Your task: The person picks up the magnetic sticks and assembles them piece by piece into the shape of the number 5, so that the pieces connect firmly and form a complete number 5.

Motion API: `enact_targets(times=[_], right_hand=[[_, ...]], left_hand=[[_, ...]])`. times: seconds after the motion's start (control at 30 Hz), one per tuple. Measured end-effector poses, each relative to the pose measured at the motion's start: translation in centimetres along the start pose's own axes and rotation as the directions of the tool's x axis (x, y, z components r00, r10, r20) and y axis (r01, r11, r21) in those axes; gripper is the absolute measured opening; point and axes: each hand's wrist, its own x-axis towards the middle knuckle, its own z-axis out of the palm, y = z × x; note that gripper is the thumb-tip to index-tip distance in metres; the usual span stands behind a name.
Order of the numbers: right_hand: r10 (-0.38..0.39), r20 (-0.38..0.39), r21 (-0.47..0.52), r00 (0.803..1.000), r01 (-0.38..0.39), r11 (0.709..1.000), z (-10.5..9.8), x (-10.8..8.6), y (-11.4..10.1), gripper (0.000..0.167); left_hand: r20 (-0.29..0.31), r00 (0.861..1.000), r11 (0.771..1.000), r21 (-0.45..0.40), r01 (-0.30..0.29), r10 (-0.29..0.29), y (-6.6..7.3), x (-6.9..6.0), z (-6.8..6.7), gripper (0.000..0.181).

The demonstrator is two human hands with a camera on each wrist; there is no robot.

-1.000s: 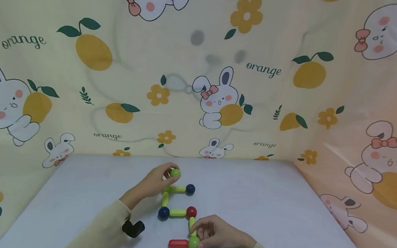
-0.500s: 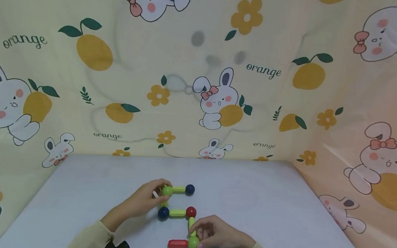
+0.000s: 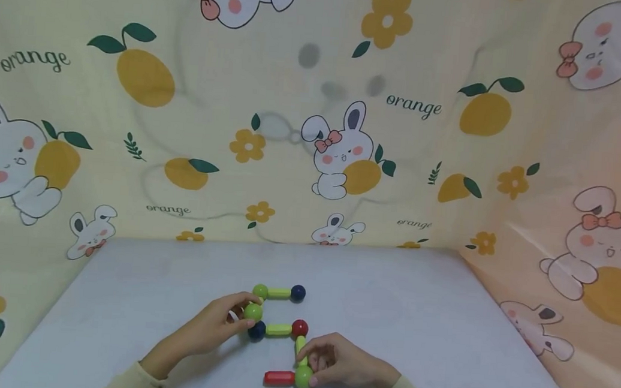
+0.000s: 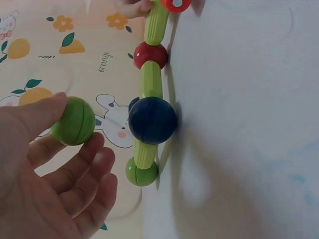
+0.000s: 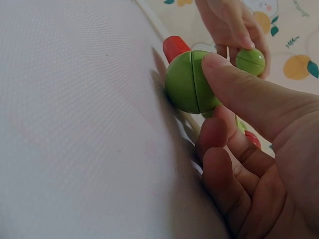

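A loose green ball (image 3: pixel 253 312) is pinched between the thumb and finger of my left hand (image 3: pixel 211 326), held apart from the chain in the left wrist view. On the table lies a zigzag chain of balls and yellow-green rods. It runs from a dark blue ball (image 3: pixel 298 293) through a far green ball (image 3: pixel 260 291), a second dark blue ball (image 3: pixel 257 332) and a red ball (image 3: pixel 300 327) to a near green ball (image 5: pixel 187 82). My right hand (image 3: pixel 349 365) grips that near ball, its thumb on it. A red rod (image 3: pixel 279 378) sticks out leftward from the same ball.
White cloth covers the table (image 3: pixel 416 309). Behind and beside it hangs a cream curtain (image 3: pixel 288 48) printed with rabbits, flowers and oranges.
Carrying the loose green ball, my left hand has come nearer and slightly left, from the far green ball toward the left dark blue ball. My right hand has stayed on the near ball.
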Motion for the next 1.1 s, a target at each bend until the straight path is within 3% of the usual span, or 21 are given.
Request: enact_targets(times=[0.73,1.1], right_hand=[[-0.036,0.015,0.029,0.999,0.035,0.999,-0.1,-0.2,-0.1,0.042],[-0.012,0.014,0.028,1.000,0.011,1.000,0.0,-0.2,-0.1,0.043]], left_hand=[[0.087,0.993,0.995,0.050,-0.087,0.083,0.2,-1.7,-0.7,0.033],[0.142,0.988,0.997,0.049,-0.063,0.056,0.2,-2.2,-0.6,0.036]])
